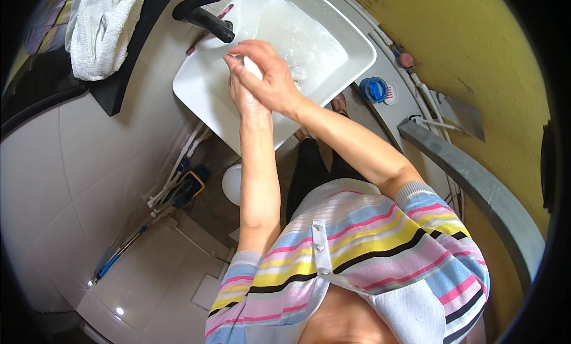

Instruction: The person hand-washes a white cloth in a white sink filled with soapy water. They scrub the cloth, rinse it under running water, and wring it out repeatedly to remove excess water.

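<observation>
Over the near left part of a white washbasin point(199, 85), my two hands are pressed together around a smooth white piece that looks like a bar of soap point(253, 67). My left hand point(242, 97) lies underneath, its fingers partly covered. My right hand point(273, 76) folds across it from the right, fingers curled over the soap. Both hands look wet. Cloudy whitish water point(291, 23) stands in the basin, with a soaked white cloth point(299, 76) partly hidden behind my right hand. Just beyond my fingertips is a black faucet point(205, 17).
A white towel point(104, 35) hangs at the upper left beside a dark-framed mirror point(47, 73). To the right, a blue container point(373, 89) sits on a ledge near pipes and a grey metal rail point(476, 171). A white bucket point(233, 183) and a blue-handled pole point(119, 252) are below left.
</observation>
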The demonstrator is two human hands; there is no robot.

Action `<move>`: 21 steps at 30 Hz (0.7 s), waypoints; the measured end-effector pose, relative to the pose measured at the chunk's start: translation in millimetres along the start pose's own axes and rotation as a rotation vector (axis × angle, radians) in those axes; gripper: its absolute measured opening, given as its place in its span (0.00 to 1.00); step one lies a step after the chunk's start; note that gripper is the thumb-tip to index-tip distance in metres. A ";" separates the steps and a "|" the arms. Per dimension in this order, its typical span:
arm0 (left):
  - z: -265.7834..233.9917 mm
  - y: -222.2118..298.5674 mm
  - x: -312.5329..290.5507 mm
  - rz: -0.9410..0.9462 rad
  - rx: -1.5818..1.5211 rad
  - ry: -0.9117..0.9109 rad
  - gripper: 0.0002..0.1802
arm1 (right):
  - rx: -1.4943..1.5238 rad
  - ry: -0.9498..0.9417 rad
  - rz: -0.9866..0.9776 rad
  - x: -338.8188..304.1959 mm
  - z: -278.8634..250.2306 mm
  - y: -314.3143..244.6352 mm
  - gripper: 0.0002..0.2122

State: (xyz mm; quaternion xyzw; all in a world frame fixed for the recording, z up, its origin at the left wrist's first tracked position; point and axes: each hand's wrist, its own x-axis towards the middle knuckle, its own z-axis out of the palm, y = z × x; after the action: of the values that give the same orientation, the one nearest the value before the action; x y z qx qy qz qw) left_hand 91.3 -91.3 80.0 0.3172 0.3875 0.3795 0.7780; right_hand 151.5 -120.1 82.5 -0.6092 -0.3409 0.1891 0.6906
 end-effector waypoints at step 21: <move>-28.0 28.0 8.2 -0.319 -0.373 -0.258 0.22 | 0.614 -0.044 0.602 -7.9 7.1 12.2 0.10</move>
State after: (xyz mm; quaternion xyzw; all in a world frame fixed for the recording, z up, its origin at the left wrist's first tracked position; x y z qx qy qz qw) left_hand 61.4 -64.6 85.1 0.1493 0.2537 0.2734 0.9158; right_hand 142.8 -118.1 68.9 -0.4437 -0.0907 0.4877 0.7463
